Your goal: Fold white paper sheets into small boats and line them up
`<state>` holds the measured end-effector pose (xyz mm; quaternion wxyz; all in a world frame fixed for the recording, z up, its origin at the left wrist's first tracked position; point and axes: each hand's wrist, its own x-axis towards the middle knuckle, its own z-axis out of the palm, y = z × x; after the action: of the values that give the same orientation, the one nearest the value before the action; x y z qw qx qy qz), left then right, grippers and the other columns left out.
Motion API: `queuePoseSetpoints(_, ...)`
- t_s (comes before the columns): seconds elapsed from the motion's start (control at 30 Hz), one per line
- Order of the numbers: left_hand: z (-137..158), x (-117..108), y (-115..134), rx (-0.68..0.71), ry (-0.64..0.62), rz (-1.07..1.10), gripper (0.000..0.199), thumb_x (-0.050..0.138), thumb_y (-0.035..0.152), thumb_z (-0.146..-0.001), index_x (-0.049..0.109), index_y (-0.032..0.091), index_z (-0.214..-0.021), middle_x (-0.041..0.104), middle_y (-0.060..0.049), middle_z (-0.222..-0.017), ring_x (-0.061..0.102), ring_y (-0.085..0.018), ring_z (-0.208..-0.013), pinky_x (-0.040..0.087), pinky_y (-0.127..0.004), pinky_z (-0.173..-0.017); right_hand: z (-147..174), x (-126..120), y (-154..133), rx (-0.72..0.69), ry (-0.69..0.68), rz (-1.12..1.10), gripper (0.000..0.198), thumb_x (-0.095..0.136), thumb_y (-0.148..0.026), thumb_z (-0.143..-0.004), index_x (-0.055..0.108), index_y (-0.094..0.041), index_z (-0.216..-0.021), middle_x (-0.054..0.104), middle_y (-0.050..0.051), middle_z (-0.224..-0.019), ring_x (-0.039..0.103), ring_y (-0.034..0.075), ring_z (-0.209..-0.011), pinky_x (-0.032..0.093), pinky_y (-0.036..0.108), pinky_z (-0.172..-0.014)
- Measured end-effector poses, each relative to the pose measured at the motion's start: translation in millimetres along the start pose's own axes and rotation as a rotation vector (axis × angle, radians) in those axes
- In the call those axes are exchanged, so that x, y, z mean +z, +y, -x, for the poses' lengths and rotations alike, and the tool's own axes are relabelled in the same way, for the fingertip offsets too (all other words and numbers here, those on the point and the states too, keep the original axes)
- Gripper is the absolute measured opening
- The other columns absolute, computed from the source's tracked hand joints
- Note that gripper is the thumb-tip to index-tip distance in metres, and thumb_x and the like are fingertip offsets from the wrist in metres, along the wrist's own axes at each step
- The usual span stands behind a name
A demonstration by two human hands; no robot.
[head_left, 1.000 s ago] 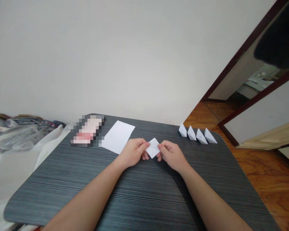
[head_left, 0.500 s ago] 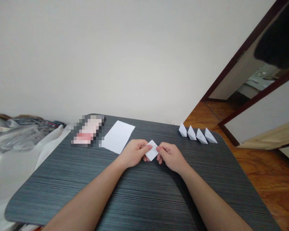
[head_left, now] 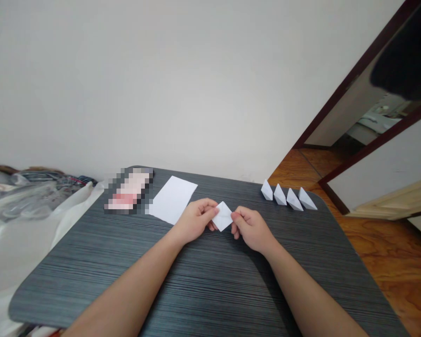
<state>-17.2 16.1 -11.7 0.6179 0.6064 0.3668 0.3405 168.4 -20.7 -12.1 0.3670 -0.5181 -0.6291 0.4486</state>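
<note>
A small folded white paper (head_left: pixel 223 219), diamond-shaped with crease lines, is held up over the dark table between my two hands. My left hand (head_left: pixel 198 219) pinches its left corner, thumb on top and fingers beneath. With thumb and fingertips closed, my right hand (head_left: pixel 250 227) grips the right corner. Behind my left hand lies a sheet of white paper (head_left: pixel 173 199), flat on the table. Several folded paper boats (head_left: pixel 279 194) stand in a row at the table's far right.
The dark wood-grain table (head_left: pixel 203 290) has rounded corners and meets a pale wall (head_left: pixel 196 93). A blurred-out flat object (head_left: pixel 129 189) lies at the back left. Plastic-covered items (head_left: pixel 31 206) are left of the table. Wooden floor (head_left: pixel 382 248) and a doorway are at the right.
My right hand has shifted slightly right, out to the corner of the folded paper. The paper now looks wider, and its crease lines show differently. Other things stay in place.
</note>
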Motion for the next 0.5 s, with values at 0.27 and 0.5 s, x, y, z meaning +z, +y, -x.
queuePoseSetpoints(0.27, -0.6, -0.3, -1.6, 0.029, 0.061, -0.006, 0.022, 0.049, 0.031, -0.085, 0.047, 0.017, -0.102, 0.051, 0.005, -0.061, 0.051, -0.009, -0.049, 0.04, -0.02, -0.047, -2.1, 1.1, 6.9, -0.136, 0.076, -0.069, 0.02, 0.037, -0.029, -0.092, 0.054, -0.021, -0.1, 0.061, 0.002, -0.077, 0.056, 0.012, -0.057, 0.044, 0.025, -0.054)
queuePoseSetpoints(0.5, 4.1, 3.5, 4.8, 0.042, -0.055, 0.011, 0.025, 0.05, 0.026, -0.085, 0.044, 0.02, -0.108, 0.05, 0.006, -0.062, 0.048, -0.007, -0.05, 0.038, -0.019, -0.048, -2.0, -1.3, -1.0, -0.378, 0.021, 0.126, 0.02, 0.047, -0.014, -0.085, 0.061, -0.023, -0.096, 0.048, 0.008, -0.122, 0.049, 0.021, -0.11, 0.044, 0.035, -0.085)
